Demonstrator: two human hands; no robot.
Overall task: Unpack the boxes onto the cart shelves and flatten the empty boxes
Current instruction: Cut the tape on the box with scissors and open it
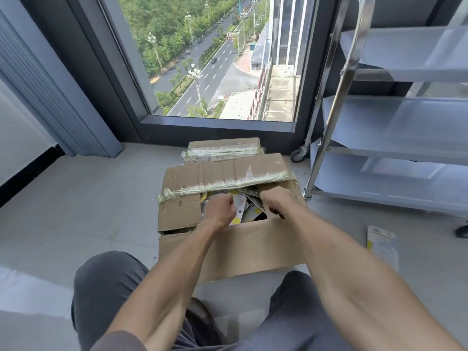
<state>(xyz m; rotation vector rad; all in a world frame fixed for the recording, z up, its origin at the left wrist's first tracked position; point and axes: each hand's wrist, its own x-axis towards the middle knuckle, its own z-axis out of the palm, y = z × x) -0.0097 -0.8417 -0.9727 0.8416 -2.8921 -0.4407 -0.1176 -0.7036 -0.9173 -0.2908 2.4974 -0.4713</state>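
Note:
An open cardboard box (228, 247) stands on the floor between my knees, its far flap (222, 176) edged with torn tape. Inside lie several flat packets (249, 214), white with yellow print. My left hand (219, 211) reaches into the box with fingers curled round the packets. My right hand (274, 201) is also in the opening, fingers curled on packets at the right side; what exactly it grips is partly hidden. A second taped box (225, 148) sits behind the first. The cart (395, 138) with grey shelves stands to the right.
One loose packet (381, 243) lies on the floor by the cart. A tall window (215, 59) with a dark frame is straight ahead. A cart wheel (297, 155) rests near the wall. Light floor tiles (88, 198) stretch to the left.

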